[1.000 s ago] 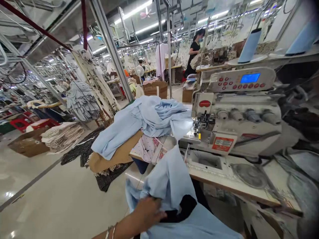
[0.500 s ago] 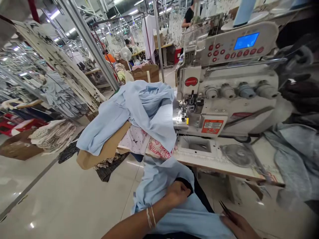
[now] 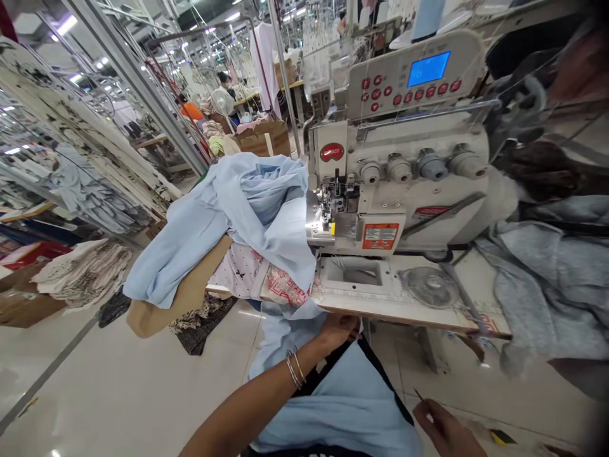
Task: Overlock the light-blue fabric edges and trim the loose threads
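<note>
Head view. Unable to make out most of tool (image 3: 419, 395), hidden in right hand (image 3: 441, 424); visible only as a thin dark tip, with fingers closed together on it. Found left hand (image 3: 337, 331) clamped on edge of blue cloth (image 3: 342, 422), just below front of table (image 3: 404, 309); fingertips partly lost in folds. Cloth spread over lap, under left forearm. Cannot tell whether joined to blue heap (image 3: 204, 222) on table. Cut off at top: spool (image 3: 427, 19). Lost in shadow at right: part of grey cloth (image 3: 561, 273).

Counted: two bangles (image 3: 295, 368), four dials (image 3: 399, 167), one lit screen (image 3: 428, 68), one orange label (image 3: 380, 236).

Noted as thin, softly creased: blue cloth. Bangles slim, silvery. Dials round, ribbed, on hard pale machine (image 3: 428, 143). Under heap: stiff tan sheet (image 3: 166, 311), dotted cloth (image 3: 240, 273).
</note>
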Demonstrator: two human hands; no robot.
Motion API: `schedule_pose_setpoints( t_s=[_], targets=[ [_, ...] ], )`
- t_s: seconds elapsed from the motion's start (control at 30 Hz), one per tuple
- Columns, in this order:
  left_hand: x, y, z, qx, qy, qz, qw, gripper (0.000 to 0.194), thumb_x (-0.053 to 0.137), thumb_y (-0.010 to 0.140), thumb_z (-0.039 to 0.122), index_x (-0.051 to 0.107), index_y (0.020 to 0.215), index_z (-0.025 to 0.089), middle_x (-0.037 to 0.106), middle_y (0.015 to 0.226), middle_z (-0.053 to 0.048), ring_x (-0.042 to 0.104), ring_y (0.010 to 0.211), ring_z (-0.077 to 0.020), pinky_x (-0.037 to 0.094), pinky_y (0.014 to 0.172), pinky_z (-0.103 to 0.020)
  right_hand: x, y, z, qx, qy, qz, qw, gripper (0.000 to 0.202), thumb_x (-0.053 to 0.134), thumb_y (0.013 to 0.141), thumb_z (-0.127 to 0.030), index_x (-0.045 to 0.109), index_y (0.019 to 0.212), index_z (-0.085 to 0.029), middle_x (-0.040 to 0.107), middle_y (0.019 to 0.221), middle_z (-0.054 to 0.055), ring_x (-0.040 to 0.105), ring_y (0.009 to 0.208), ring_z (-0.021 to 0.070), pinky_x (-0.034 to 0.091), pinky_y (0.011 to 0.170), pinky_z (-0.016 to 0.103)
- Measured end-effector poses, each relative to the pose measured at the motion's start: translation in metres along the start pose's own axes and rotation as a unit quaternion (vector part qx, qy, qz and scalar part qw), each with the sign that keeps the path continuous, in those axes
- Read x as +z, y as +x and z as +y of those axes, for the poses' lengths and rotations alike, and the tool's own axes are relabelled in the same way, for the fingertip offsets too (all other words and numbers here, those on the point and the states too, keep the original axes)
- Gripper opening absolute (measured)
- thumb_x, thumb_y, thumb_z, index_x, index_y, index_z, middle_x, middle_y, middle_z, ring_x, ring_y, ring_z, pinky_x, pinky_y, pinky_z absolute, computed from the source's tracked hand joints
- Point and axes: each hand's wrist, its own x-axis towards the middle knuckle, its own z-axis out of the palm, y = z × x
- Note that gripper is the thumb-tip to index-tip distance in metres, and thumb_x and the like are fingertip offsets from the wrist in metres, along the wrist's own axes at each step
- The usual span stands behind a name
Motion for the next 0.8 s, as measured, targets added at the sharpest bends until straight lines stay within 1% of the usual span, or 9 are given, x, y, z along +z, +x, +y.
schedule_pose_setpoints(
  t_s=[0.07,0.1,0.17,0.23,0.3,0.4,0.63,0.7,0.8],
  targets=[
    [-0.006,-0.002,-0.003,-0.001,-0.029,-0.028,0.999,0.016,0.057,0.092,0.026,0.061,0.097,0.012,0.065,0.087,-0.002,0.064,0.074,-0.0142,0.054,0.067,-0.029,-0.002,0.014,-0.015,0.001,-0.010,-0.013,1.000,0.047,0.042,0.081,-0.067,0.060,0.082,-0.023,0.061,0.063,0.003,0.061,0.064,0.0269,0.044,0.069,0.038],
    [-0.009,-0.004,-0.004,0.001,-0.043,-0.041,0.998,0.013,0.060,0.087,0.020,0.061,0.098,0.012,0.066,0.089,-0.003,0.065,0.076,-0.0148,0.054,0.069,-0.029,-0.004,0.022,-0.025,-0.005,-0.011,-0.026,1.000,0.051,0.040,0.082,-0.069,0.062,0.086,-0.023,0.067,0.073,0.005,0.064,0.075,0.0288,0.044,0.075,0.039],
    [-0.013,-0.007,-0.007,0.008,-0.067,-0.064,0.996,0.023,0.059,0.077,0.007,0.062,0.100,0.012,0.068,0.092,-0.006,0.067,0.083,-0.0173,0.054,0.071,-0.030,-0.008,0.038,-0.045,-0.030,-0.005,-0.061,0.998,0.059,0.034,0.085,-0.071,0.067,0.088,-0.023,0.072,0.097,0.008,0.064,0.100,0.0304,0.043,0.090,0.040],
    [-0.014,-0.010,-0.008,0.020,-0.085,-0.072,0.994,0.034,0.050,0.071,0.001,0.063,0.101,0.012,0.070,0.095,-0.007,0.068,0.093,-0.0211,0.053,0.071,-0.029,-0.011,0.053,-0.065,-0.060,-0.003,-0.092,0.994,0.062,0.033,0.086,-0.070,0.071,0.087,-0.021,0.072,0.106,0.008,0.061,0.108,0.0299,0.041,0.096,0.038],
    [-0.013,-0.012,-0.009,0.035,-0.095,-0.065,0.993,0.043,0.040,0.069,0.001,0.063,0.102,0.013,0.071,0.095,-0.005,0.066,0.101,-0.0243,0.051,0.069,-0.028,-0.012,0.064,-0.080,-0.088,-0.007,-0.109,0.990,0.060,0.037,0.086,-0.069,0.071,0.082,-0.020,0.073,0.096,0.008,0.065,0.098,0.0292,0.044,0.089,0.037],
    [-0.010,-0.014,-0.010,0.051,-0.096,-0.048,0.993,0.050,0.031,0.067,0.001,0.065,0.101,0.014,0.071,0.093,-0.004,0.065,0.102,-0.0252,0.048,0.063,-0.025,-0.012,0.074,-0.094,-0.111,-0.023,-0.112,0.987,0.056,0.040,0.086,-0.067,0.066,0.070,-0.021,0.072,0.079,0.007,0.066,0.081,0.0272,0.046,0.076,0.035],
    [-0.009,-0.018,-0.009,0.063,-0.054,-0.041,0.996,0.047,0.031,0.066,0.002,0.066,0.093,0.017,0.072,0.088,-0.003,0.069,0.092,-0.0208,0.046,0.056,-0.021,-0.005,0.084,-0.093,-0.117,-0.048,-0.098,0.987,0.052,0.044,0.085,-0.065,0.061,0.062,-0.022,0.065,0.065,0.003,0.061,0.068,0.0230,0.042,0.065,0.032],
    [-0.010,-0.017,-0.005,0.062,-0.021,-0.045,0.997,0.047,0.033,0.064,0.000,0.066,0.093,0.016,0.072,0.087,-0.003,0.069,0.087,-0.0207,0.047,0.055,-0.022,-0.001,0.085,-0.095,-0.124,-0.040,-0.103,0.986,0.051,0.045,0.085,-0.064,0.062,0.063,-0.021,0.064,0.064,0.002,0.060,0.066,0.0217,0.042,0.065,0.031],
    [-0.010,-0.017,0.001,0.070,0.052,-0.034,0.996,0.052,0.034,0.063,-0.002,0.066,0.099,0.018,0.073,0.087,-0.002,0.069,0.081,-0.0192,0.049,0.057,-0.023,0.003,0.083,-0.100,-0.132,-0.018,-0.101,0.986,0.051,0.045,0.086,-0.063,0.057,0.059,-0.021,0.061,0.061,0.001,0.057,0.065,0.0207,0.041,0.063,0.030]
  ],
)
